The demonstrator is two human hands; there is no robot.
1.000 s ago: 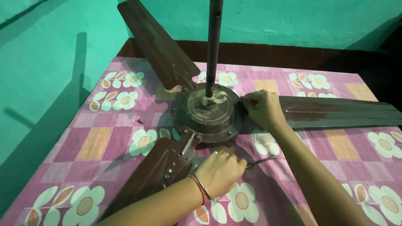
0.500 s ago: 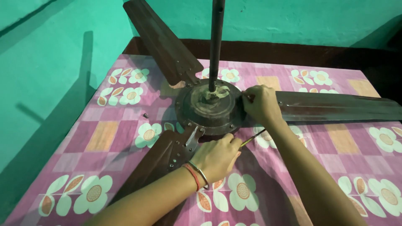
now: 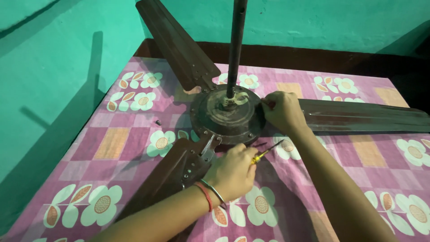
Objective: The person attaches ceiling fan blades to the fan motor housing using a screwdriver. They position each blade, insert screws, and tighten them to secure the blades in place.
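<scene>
Flowered cloth, fan hub between hands.

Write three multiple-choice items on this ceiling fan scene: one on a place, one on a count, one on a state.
1. Where does the small loose screw lie?
A. on the cloth left of the motor hub
B. on the hub
C. in a hand

2. How many fan blades show?
A. two
B. three
C. five

3. What does the left hand hold?
A. nothing
B. a hammer
C. a yellow-handled screwdriver

Key: 1 A, it sits on the flowered cloth; 2 B, three brown blades leave the hub; 3 C, its shaft pokes from the fist, while the right hand grips the hub's edge.
</scene>
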